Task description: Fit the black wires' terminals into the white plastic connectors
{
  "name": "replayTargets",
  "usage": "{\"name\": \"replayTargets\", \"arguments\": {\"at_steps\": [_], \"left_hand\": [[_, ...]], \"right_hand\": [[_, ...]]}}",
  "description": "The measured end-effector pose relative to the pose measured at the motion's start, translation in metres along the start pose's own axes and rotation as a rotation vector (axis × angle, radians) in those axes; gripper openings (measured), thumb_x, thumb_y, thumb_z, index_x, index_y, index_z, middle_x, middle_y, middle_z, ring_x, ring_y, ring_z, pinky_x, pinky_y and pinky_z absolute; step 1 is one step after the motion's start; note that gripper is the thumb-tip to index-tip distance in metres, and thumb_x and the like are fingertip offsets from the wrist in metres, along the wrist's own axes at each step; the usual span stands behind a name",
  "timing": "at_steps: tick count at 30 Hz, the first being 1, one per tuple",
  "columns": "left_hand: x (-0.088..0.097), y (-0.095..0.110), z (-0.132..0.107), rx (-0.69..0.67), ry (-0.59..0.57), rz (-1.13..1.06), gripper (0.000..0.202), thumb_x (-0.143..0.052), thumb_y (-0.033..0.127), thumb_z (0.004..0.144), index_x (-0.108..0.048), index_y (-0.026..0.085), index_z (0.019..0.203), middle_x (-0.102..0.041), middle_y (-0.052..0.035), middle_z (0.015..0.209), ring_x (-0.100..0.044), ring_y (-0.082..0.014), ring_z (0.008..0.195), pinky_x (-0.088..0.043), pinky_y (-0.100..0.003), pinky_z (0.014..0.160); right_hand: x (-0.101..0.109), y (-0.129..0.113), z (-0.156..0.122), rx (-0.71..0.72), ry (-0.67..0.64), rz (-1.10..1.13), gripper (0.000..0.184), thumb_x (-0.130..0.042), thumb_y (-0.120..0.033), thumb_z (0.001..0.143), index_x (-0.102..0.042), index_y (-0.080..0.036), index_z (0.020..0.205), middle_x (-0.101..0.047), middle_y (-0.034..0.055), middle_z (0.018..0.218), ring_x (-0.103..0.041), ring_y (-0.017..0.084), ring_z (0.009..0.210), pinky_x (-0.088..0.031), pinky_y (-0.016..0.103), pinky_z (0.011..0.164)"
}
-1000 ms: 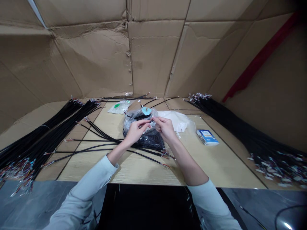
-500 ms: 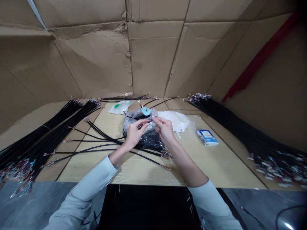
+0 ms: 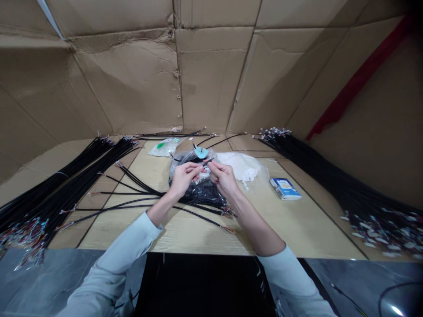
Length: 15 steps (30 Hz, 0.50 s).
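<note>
My left hand and my right hand meet over a clear plastic bag of black cables at the middle of the wooden table. Both pinch the end of one thin black cable between fingertips, the left with fingers curled, the right closed beside it. What sits at the cable's tip is too small to make out. Loose black cables with coloured wire ends fan out from under the bag toward the left.
Long bundles of black cables lie along the left and the right of the table. A blue and white small box, a white plastic bag and a small bag with a green label lie nearby. Cardboard walls surround the table.
Both hands have shifted slightly left and toward the far side, still pinching the cable end; the fingertips have drawn closer together.
</note>
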<state>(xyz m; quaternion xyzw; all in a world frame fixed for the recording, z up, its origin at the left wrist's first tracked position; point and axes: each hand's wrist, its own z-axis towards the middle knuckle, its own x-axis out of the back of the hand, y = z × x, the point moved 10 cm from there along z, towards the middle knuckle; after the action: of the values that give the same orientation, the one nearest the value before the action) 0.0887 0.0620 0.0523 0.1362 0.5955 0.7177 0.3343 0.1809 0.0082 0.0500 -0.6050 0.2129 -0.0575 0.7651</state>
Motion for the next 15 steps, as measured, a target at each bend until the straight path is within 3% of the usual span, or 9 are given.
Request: {"name": "replayTargets", "arguments": {"at_steps": [4,9,15], "left_hand": [[0.005,0.015,0.001,-0.043,0.047,0.031,0.030,-0.070,0.033,0.063,-0.063,0.008,0.078,-0.057,0.0000,0.053,-0.044,-0.0051,0.044,-0.035,-0.018,0.045],[0.011,0.023,-0.002,-0.078,0.121,0.048,0.029,-0.070,0.032,0.064,-0.064,0.009,0.080,-0.065,-0.0059,0.070,-0.049,-0.0065,0.049,-0.039,-0.019,0.046],[0.005,0.017,-0.008,-0.151,0.130,0.209,0.026,-0.070,0.033,0.064,-0.066,0.011,0.077,-0.066,-0.0058,0.074,-0.057,-0.0109,0.058,-0.045,-0.021,0.053]], "right_hand": [[-0.011,0.008,-0.003,-0.051,-0.063,-0.093,0.035,-0.068,-0.044,0.062,-0.065,-0.011,0.072,-0.035,-0.0056,0.043,-0.018,0.002,0.038,-0.008,0.022,0.040],[0.009,-0.005,-0.002,-0.027,0.097,0.004,0.035,-0.069,-0.036,0.059,-0.066,-0.010,0.083,-0.027,-0.0087,0.041,-0.014,0.002,0.038,-0.005,0.022,0.040],[0.016,-0.012,-0.005,0.008,0.236,-0.014,0.040,-0.071,-0.046,0.056,-0.062,-0.010,0.068,-0.021,-0.0094,0.041,-0.013,0.002,0.038,-0.006,0.023,0.040]]}}
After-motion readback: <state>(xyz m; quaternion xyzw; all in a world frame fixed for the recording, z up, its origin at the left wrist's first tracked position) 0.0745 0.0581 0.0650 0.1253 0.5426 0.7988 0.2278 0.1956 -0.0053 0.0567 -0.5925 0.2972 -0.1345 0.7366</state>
